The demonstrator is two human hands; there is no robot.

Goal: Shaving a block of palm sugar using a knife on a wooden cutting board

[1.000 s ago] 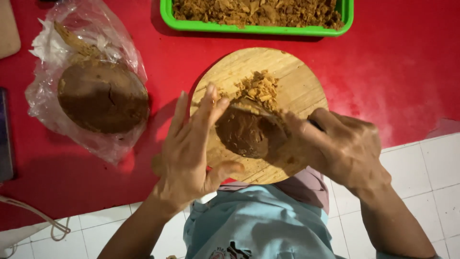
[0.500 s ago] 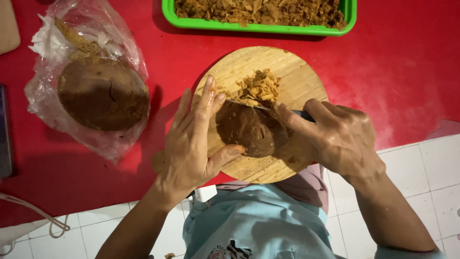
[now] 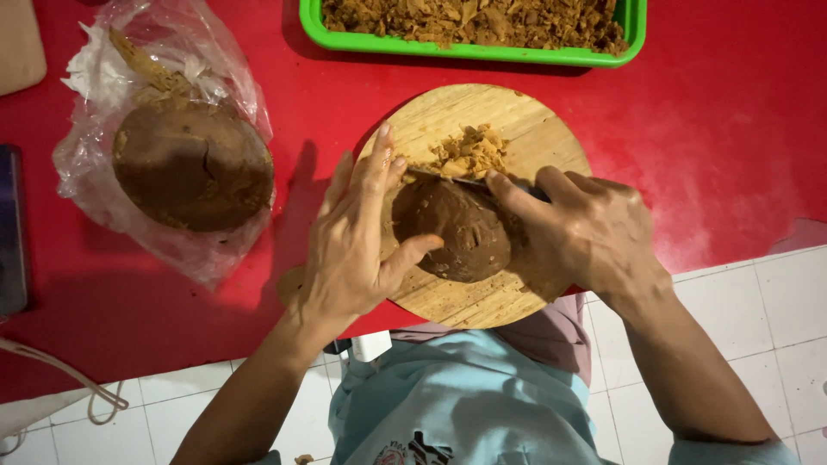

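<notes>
Stuff sitting around your red table [image 3: 732, 129]

Up top you've got a green tray [image 3: 636, 34] heaped with brown shavings [image 3: 474, 19], and off to your left a clear plastic bag [image 3: 103, 189] lies open with a second big brown block [image 3: 193, 165] resting on it. A pale board corner [image 3: 19, 43] peeks in at the top left, a dark flat thing [image 3: 12, 228] hugs the left edge, and a white cord [image 3: 60, 379] loops over the white tiled floor [image 3: 775, 293].
</notes>
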